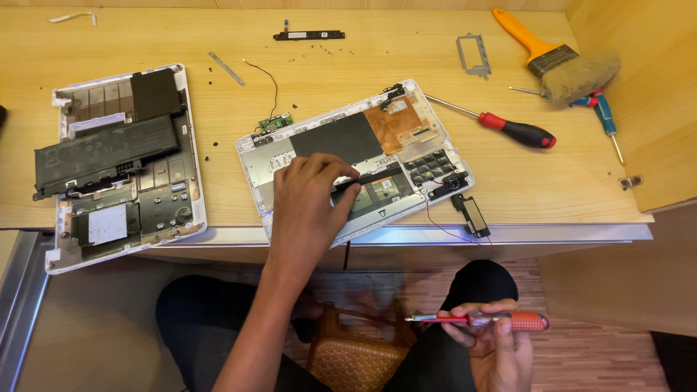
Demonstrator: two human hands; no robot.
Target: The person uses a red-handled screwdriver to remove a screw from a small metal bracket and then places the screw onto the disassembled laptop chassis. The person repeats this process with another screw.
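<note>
Laptop chassis (406, 127), white and opened, lies mid-table with a copper-coloured patch at its far right corner. Left hand (308, 203) pinches a black strip (367, 179) on it. Right hand (494, 341), near the lap, grips a small red screwdriver (486, 319). Far left, a second shell (174, 210) carries a black battery (102, 156) and a white rectangular label (107, 225).

Orange-handled brush (563, 62), red-and-black screwdriver (501, 125), blue screwdriver (599, 109), black battery (102, 154), metal bracket (472, 54) on wooden desk (218, 29)
</note>
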